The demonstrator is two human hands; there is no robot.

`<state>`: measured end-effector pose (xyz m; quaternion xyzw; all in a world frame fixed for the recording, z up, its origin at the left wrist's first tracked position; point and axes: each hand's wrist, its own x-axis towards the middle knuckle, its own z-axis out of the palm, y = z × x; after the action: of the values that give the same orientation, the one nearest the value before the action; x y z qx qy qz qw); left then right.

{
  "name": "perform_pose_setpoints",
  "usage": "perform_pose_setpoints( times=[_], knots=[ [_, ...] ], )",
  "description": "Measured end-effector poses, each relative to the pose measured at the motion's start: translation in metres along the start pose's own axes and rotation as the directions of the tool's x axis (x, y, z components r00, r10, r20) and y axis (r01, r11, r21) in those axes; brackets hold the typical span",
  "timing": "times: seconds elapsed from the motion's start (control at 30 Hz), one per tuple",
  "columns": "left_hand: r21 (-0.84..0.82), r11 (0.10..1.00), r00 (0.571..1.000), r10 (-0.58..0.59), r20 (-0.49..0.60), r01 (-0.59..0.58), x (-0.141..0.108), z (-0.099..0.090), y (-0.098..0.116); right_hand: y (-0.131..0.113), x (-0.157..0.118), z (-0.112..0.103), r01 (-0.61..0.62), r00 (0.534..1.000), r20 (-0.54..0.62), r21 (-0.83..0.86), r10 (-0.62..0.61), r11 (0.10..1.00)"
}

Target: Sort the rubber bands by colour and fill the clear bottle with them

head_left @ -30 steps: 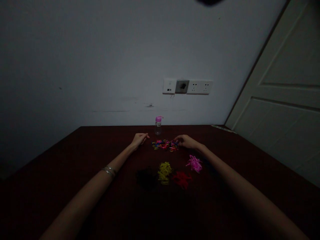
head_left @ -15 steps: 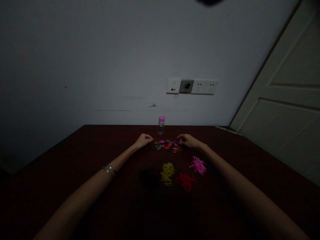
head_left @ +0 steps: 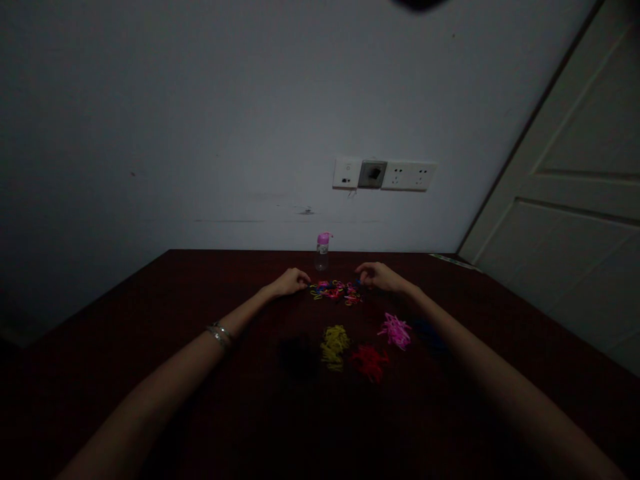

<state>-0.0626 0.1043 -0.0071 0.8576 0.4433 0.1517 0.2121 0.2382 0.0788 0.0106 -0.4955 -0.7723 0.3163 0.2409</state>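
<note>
A mixed heap of small coloured rubber bands (head_left: 334,292) lies between my two hands on the dark table. My left hand (head_left: 291,282) is at the heap's left edge, thumb and fingers pinched together; what they hold, if anything, is too small to make out. On the right side, my right hand (head_left: 377,276) has its fingertips closed on a blue rubber band (head_left: 358,283). Nearer to me are sorted heaps of yellow bands (head_left: 335,347), red bands (head_left: 370,362) and pink bands (head_left: 396,331). A black heap (head_left: 299,355) is hard to see in the dimness.
A clear bottle with a pink lid (head_left: 323,253) stands behind the mixed heap. Dark blue bands (head_left: 430,333) lie partly hidden by my right forearm. Wall sockets (head_left: 385,175) are above the table (head_left: 240,400), and a white door (head_left: 575,200) is at the right.
My left hand has shifted slightly right, to the edge of the mixed heap. My right hand has risen a little, with blue now showing at its fingertips. More of the dark blue heap shows.
</note>
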Motion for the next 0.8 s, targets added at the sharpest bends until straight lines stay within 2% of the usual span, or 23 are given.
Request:
perform_pose_setpoints(
  times=[0.23,0.47,0.63,0.73,0.8],
  knots=[
    [0.019,0.998,0.997,0.057,-0.053,-0.056,0.006,0.001,0.000,-0.001,-0.005,-0.004,-0.016,1.000,0.014,0.062,0.015,0.998],
    [-0.030,0.999,0.999,0.011,-0.040,-0.012,0.011,0.003,-0.002,-0.002,-0.009,-0.008,-0.064,0.998,-0.003,0.082,0.064,0.995],
    [0.019,1.000,0.998,0.018,-0.066,-0.017,0.011,-0.004,-0.002,-0.001,-0.023,-0.019,-0.031,0.999,-0.011,0.082,0.032,0.996],
    [0.046,0.998,0.994,0.048,-0.099,-0.044,0.014,-0.008,0.013,0.002,-0.045,-0.030,-0.028,0.999,-0.040,0.056,0.030,0.998],
    [0.065,0.993,0.989,0.102,-0.104,-0.096,0.020,-0.004,0.034,0.006,-0.065,-0.037,-0.047,0.997,-0.064,0.047,0.050,0.998]
  ],
)
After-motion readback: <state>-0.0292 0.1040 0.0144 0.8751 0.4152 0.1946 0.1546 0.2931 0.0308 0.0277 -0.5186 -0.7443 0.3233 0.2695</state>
